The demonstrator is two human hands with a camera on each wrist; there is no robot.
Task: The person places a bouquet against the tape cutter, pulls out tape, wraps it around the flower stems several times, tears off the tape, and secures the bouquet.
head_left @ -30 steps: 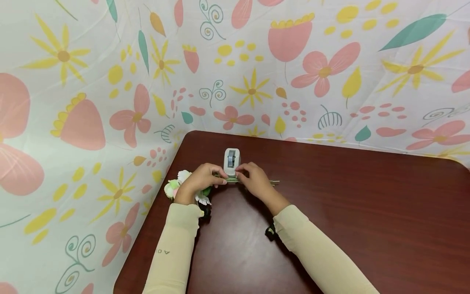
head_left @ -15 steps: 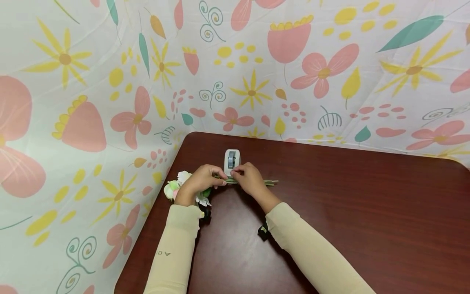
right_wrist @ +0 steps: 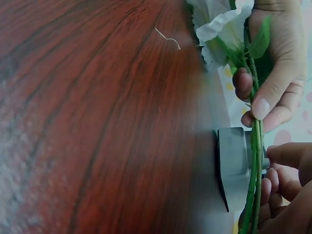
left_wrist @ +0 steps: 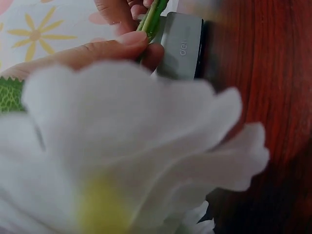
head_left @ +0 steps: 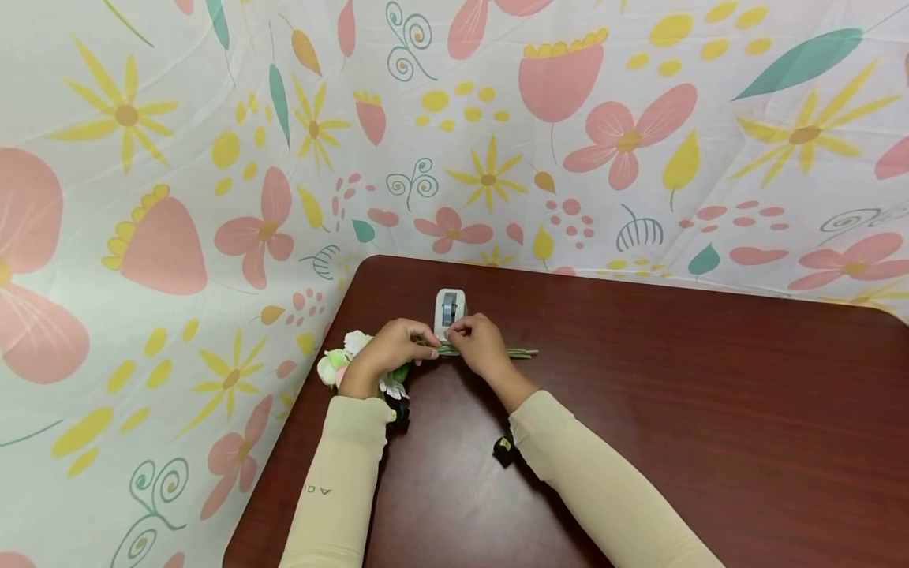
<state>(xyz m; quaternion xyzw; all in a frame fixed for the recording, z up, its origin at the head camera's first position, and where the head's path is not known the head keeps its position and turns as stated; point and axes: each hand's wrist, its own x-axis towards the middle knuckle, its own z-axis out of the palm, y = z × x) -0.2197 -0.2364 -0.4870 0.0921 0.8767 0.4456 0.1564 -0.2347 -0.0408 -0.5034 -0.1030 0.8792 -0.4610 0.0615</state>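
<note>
The left hand (head_left: 398, 344) pinches the green stems (right_wrist: 258, 137) between thumb and curled fingers, just in front of the tape dispenser (head_left: 450, 309) on the desk (head_left: 675, 410). The white flowers (right_wrist: 222, 29) sit beside the left wrist, toward the desk's left edge. The right hand (head_left: 485, 347) is at the dispenser's near end, thumb and forefinger close together; I cannot tell whether anything is held between them.

The likeliest trouble, I'd judge, is stems shifting: they are thin and only 1 hand plainly grips them, so a looser pinch might let 1 slide out of line with the rest. The dispenser could skid or tip if tugged, since neither hand is seen steadying its body. With the right fingers so near the stems, a sideways brush might also knock the bundle askew (the leaf (right_wrist: 261, 39) by the left thumb could snag as well).

The head view shows the stem ends sticking out past the right hand. Only the right wrist view shows how the stems cross in front of the dispenser, and a pale thread (right_wrist: 168, 39) lying on the desk. In the left wrist view 1 blurred petal mass hides much, yet lettering (left_wrist: 183, 48) appears on the dispenser's side.
</note>
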